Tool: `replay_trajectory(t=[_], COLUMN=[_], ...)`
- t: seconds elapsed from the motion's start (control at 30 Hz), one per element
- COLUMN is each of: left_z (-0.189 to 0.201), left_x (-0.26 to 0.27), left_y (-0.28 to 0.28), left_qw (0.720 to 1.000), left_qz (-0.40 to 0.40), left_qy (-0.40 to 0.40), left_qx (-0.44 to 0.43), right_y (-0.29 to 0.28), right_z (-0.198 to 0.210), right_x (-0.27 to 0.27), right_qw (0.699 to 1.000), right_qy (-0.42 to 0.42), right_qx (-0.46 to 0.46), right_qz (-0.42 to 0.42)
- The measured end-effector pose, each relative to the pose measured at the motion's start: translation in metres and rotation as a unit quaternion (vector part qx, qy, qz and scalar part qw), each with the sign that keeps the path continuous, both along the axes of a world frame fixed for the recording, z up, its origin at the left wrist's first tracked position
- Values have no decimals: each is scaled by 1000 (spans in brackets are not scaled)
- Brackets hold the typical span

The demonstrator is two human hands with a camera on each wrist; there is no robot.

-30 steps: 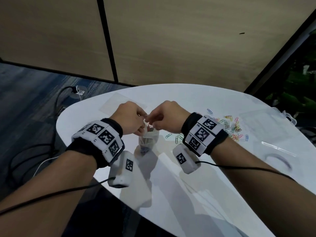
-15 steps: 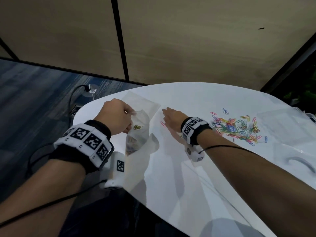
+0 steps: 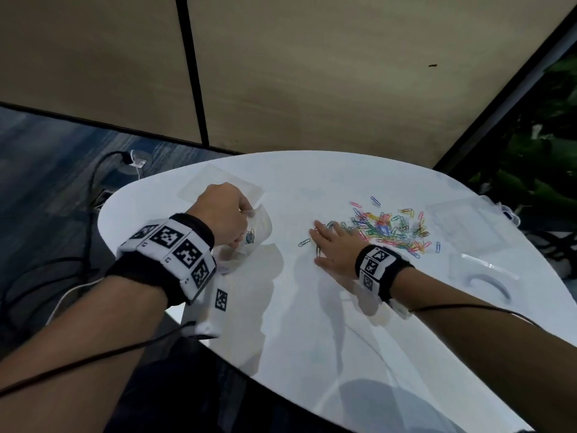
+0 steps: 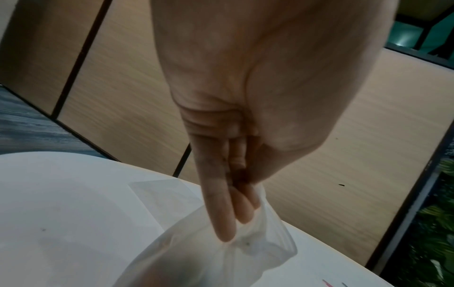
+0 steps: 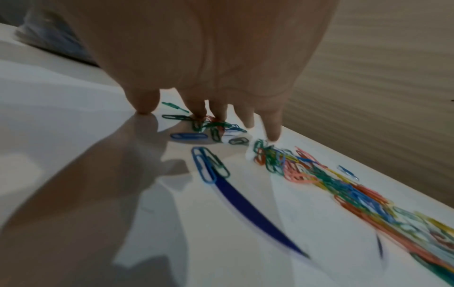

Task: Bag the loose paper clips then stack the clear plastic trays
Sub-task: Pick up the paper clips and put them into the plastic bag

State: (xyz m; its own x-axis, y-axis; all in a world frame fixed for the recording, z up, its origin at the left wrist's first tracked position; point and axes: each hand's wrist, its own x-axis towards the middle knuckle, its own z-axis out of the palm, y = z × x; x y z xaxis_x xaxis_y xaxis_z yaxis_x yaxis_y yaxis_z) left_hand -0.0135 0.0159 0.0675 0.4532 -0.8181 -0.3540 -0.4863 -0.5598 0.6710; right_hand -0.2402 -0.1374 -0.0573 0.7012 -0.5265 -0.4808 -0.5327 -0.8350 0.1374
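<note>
Your left hand [image 3: 223,215] pinched the rim of the thin, crinkled clear bag [image 3: 256,228] at centre-left, likely keeping its mouth open. Your right hand [image 3: 335,250] lay flat, fingers spread on glossy wire paper clips [image 3: 390,228], apparently raking them. Clear trays [image 3: 462,226] sat at right.

Bare table [image 3: 312,323] between bag [image 3: 259,232] and paper clips [image 3: 387,229]; trays [image 3: 462,226] beyond

Readable text: none in any view.
Wristbands [image 3: 175,248]: black-and-white square code markers only; small marks under them too blurred to read.
Left wrist camera [image 3: 215,307]: one such marker, no words.
Bag [image 3: 256,232], paper clips [image 3: 390,228]: unlabelled.
</note>
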Motion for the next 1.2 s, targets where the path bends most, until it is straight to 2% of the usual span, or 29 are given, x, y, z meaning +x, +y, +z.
replay_trajectory(t=[0.13, 0.23, 0.33, 0.4, 0.5, 0.6, 0.67, 0.7, 0.73, 0.83, 0.87, 0.9, 0.93, 1.07, 1.13, 1.2], left_z=[-1, -1, -1, -2, -3, 0, 2, 3, 4, 6, 7, 7, 7, 12, 14, 13], left_x=[-3, -7, -16, -22, -29, -34, -38, -40, -42, -50, -53, -55, -58, -66, -69, -68], left_y=[-5, -9, -12, -13, -16, -19, -20, -21, -22, -24, -25, -27, -27, -26, -24, -24], left_qw=[1000, 1000, 1000, 1000, 1000, 999, 999, 999, 999, 997, 996, 996, 995, 994, 994, 994], left_qz=[-5, -3, -11, -19, -25, -21, -18, -18, -19, -16, -15, -14, -14, -11, -10, -11], left_qy=[-1, -4, -3, 1, 15, 35, 42, 46, 50, 74, 83, 91, 98, 105, 107, 107], left_qx=[-6, -11, -10, -5, -2, -8, -12, -11, -9, -5, -7, -9, -13, -27, -32, -33], right_y=[5, 7, 0, -6, -13, -18, -17, -15, -12, 5, 12, 20, 28, 58, 64, 63], right_z=[8, 16, 18, 15, 15, 26, 40, 51, 64, 110, 122, 132, 137, 122, 109, 100], right_x=[-3, 2, -2, -9, -19, -26, -27, -27, -26, -16, -12, -7, -1, 14, 20, 25], right_qw=[997, 995, 996, 989, 953, 907, 861, 825, 779, 605, 561, 538, 532, 562, 557, 578], right_qy=[-40, -80, -75, -110, -233, -308, -364, -405, -453, -586, -606, -612, -607, -540, -522, -509], right_qx=[-20, -33, -38, -46, 0, 37, 77, 107, 149, 329, 376, 408, 427, 452, 445, 426], right_qz=[55, 38, -25, -83, -195, -284, -347, -378, -406, -427, -420, -412, -408, -435, -468, -474])
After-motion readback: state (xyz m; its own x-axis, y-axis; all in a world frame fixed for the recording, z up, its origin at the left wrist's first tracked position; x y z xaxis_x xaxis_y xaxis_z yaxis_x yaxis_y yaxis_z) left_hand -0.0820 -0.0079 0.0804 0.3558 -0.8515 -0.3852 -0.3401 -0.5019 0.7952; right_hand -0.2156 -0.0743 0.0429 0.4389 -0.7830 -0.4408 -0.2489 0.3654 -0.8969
